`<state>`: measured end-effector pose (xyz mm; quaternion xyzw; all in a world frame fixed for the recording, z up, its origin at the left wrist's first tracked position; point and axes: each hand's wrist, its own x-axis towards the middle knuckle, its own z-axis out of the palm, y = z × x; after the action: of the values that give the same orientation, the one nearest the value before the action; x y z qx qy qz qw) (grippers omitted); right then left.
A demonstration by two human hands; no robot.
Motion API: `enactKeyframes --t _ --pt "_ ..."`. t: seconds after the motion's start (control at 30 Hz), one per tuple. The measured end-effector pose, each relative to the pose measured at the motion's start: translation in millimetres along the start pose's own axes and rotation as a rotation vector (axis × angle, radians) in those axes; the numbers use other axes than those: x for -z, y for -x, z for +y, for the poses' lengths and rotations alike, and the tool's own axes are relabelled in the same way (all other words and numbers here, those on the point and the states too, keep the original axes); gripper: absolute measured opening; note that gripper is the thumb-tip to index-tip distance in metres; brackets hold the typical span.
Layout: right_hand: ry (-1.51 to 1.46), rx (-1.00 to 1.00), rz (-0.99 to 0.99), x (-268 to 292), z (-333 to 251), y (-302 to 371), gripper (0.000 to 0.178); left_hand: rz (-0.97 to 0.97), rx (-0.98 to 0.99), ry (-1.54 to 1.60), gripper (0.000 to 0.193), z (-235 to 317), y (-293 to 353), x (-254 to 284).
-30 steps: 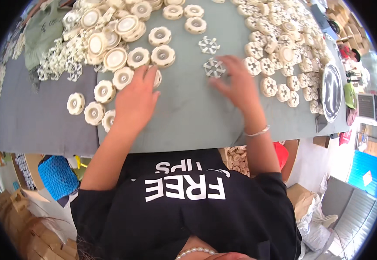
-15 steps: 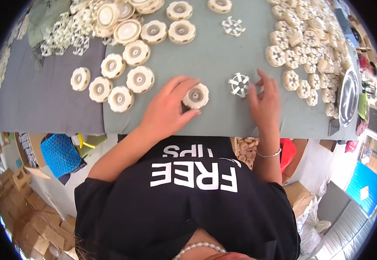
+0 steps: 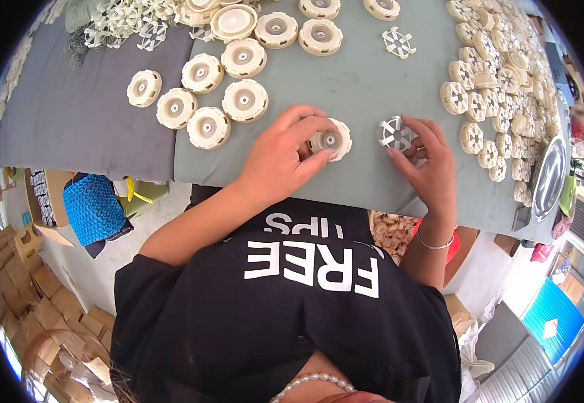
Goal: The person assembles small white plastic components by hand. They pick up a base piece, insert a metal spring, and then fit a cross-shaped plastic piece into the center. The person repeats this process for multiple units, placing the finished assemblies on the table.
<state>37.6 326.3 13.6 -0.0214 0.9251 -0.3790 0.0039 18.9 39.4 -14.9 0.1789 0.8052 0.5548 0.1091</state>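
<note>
My left hand (image 3: 290, 153) curls its thumb and fingers around a cream round cap (image 3: 332, 140) lying on the table, its hollow side with a small centre hub facing up. To the right, my right hand (image 3: 428, 156) pinches a white spoked ring (image 3: 394, 134) between thumb and fingertips, close to the tabletop. A gap separates the two parts. Another spoked ring (image 3: 398, 43) lies farther back. Left of my left hand, several similar cream caps (image 3: 245, 101) sit hollow side up.
Assembled-looking cream wheels (image 3: 454, 97) crowd the table's right side beside a shiny oval metal tray (image 3: 550, 178). A heap of spoked rings (image 3: 131, 23) lies at the far left. Below the front edge are a box of cream parts (image 3: 393, 232) and a blue woven item (image 3: 96, 208).
My right hand has closed its fingers onto the near spoked ring. My left hand still grips the cream cap. The whole view has shifted, so the table things appear farther right.
</note>
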Motion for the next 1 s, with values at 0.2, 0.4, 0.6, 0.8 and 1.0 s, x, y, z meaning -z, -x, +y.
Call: enactKeyframes --t 0.2,0.4,0.6,0.8,1.0 --pt "-0.185 0.264 -0.068 -17 -37 -5 0.053 0.023 0.108 0.265 0.046 1 5 2" --pt "-0.127 0.337 -0.188 -39 -54 -16 0.048 0.019 0.108 0.267 0.046 2 4 3" --pt "-0.064 0.364 -0.279 -37 -59 -23 0.047 -0.047 0.169 0.282 0.051 1 4 7" --pt "-0.149 0.31 -0.342 -37 -45 -25 0.053 -0.035 0.103 0.161 0.063 2 0 5" --pt "0.038 0.454 -0.277 -37 -43 -21 0.059 -0.046 0.157 0.11 0.07 1 2 4"
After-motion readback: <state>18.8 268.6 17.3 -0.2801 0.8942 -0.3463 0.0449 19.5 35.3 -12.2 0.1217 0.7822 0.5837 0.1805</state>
